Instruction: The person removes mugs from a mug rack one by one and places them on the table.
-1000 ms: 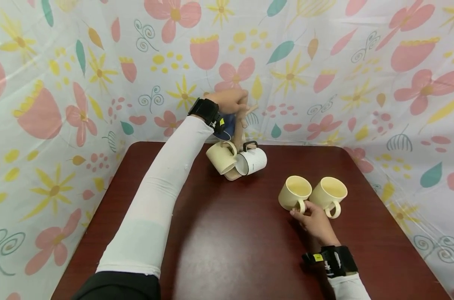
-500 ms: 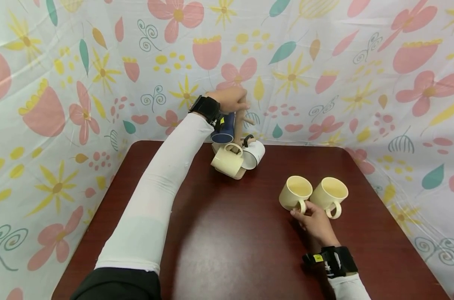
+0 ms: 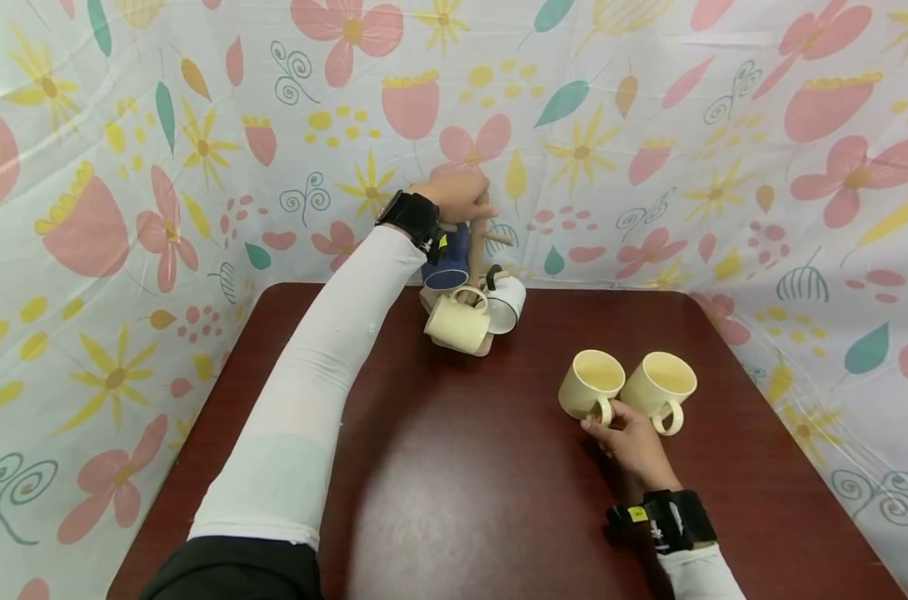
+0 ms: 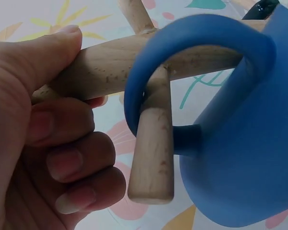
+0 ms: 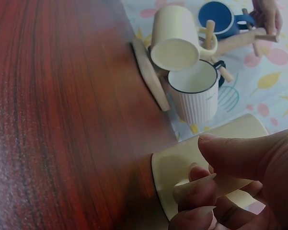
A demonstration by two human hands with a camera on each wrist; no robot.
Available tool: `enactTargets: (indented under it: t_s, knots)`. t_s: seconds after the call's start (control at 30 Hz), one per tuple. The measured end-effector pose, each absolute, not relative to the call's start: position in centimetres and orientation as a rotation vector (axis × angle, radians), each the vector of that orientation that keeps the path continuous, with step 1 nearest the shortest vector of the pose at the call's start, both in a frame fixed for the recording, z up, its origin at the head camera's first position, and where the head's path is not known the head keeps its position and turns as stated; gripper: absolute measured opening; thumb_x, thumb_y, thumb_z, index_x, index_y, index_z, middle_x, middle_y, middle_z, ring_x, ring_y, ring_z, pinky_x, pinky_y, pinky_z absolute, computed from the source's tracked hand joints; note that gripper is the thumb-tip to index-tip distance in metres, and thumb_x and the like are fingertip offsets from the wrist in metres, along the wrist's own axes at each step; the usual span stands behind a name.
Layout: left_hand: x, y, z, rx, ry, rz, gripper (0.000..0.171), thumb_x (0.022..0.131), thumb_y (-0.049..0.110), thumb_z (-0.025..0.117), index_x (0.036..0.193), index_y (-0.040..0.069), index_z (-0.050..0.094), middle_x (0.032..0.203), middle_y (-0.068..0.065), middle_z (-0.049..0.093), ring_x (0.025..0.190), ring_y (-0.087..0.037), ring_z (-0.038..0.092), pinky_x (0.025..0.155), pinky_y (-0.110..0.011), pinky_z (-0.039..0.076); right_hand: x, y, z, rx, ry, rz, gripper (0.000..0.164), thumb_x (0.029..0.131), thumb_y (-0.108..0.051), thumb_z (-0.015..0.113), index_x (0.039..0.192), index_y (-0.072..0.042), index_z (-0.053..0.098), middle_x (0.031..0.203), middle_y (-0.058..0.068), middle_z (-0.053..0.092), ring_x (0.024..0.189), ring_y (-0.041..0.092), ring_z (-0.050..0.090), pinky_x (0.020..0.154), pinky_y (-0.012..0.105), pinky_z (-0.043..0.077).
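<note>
At the back of the table, my left hand (image 3: pixel 457 197) grips the top of the post of a wooden mug tree (image 4: pixel 105 67). A blue mug (image 4: pixel 244 143) hangs by its handle from a peg close to those fingers. Lower on the tree hang a pale yellow mug (image 3: pixel 456 325) and a white ribbed mug (image 5: pixel 197 103) with a black rim and handle. My right hand (image 3: pixel 634 446) pinches the handle of an upright pale yellow mug (image 3: pixel 583 393) on the table. Just right of it stands a matching yellow mug (image 3: pixel 655 387), also upright.
The dark red-brown table (image 3: pixel 454 492) has rounded far corners. Behind it and along both sides hangs a flower-printed cloth (image 3: pixel 611 183), close to the mug tree. My left sleeve (image 3: pixel 304 400) stretches across the table's left half.
The mug tree has turned under my left hand: its yellow mug has shifted right, the white mug back, and the blue mug shows more. My right hand and both standing mugs have stayed put.
</note>
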State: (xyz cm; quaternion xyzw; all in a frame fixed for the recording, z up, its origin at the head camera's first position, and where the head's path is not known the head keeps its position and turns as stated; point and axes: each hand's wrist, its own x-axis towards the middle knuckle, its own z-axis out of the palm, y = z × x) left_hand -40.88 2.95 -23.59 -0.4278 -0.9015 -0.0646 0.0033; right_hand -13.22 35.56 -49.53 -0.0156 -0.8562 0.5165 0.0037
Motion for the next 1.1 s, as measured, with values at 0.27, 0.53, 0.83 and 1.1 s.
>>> enactTargets:
  t_s: [0.27,0.53,0.83,1.1]
  knots:
    - [-40.9,3.0,-23.2,-1.28,-2.858,-0.14,0.036,0.108,0.04,0.053,0.089,0.009,0.054,0.075,0.002,0.048,0.067,-0.014,0.047,0.071,-0.027,0.04,-13.4,35.7,-49.4,-0.032,-2.701,1.595,0.018,0.095,-0.007,0.075,0.101,0.006,0.066,0.085,0.007,0.065,0.059,0.009,0.052,0.051,0.028,0.048]
    - [-40.5,2.8,-23.1,-1.211,-2.86,-0.103,0.037,0.106,0.045,0.056,0.087,0.014,0.052,0.077,0.001,0.042,0.07,-0.016,0.043,0.071,-0.03,0.035,-13.2,35.5,-49.3,-0.067,-2.675,1.645,0.022,0.094,-0.012,0.078,0.102,0.005,0.066,0.084,0.005,0.065,0.059,0.01,0.053,0.051,0.028,0.048]
    - [-40.6,2.5,-22.9,-1.137,-2.842,-0.118,0.051,0.101,0.049,0.063,0.066,0.019,0.039,0.067,0.004,0.033,0.061,-0.012,0.032,0.063,-0.028,0.032,-13.2,35.5,-49.7,-0.098,-2.678,1.632,0.021,0.094,-0.011,0.077,0.103,0.005,0.066,0.086,0.005,0.067,0.06,0.01,0.053,0.052,0.028,0.049]
    - [-40.2,2.4,-22.9,-1.038,-2.863,-0.164,0.05,0.1,0.048,0.063,0.065,0.019,0.043,0.063,0.005,0.039,0.063,-0.014,0.045,0.062,-0.029,0.039,-13.1,35.2,-49.5,-0.119,-2.67,1.646,0.022,0.094,-0.014,0.078,0.103,0.004,0.067,0.085,0.004,0.068,0.061,0.01,0.054,0.053,0.028,0.05]
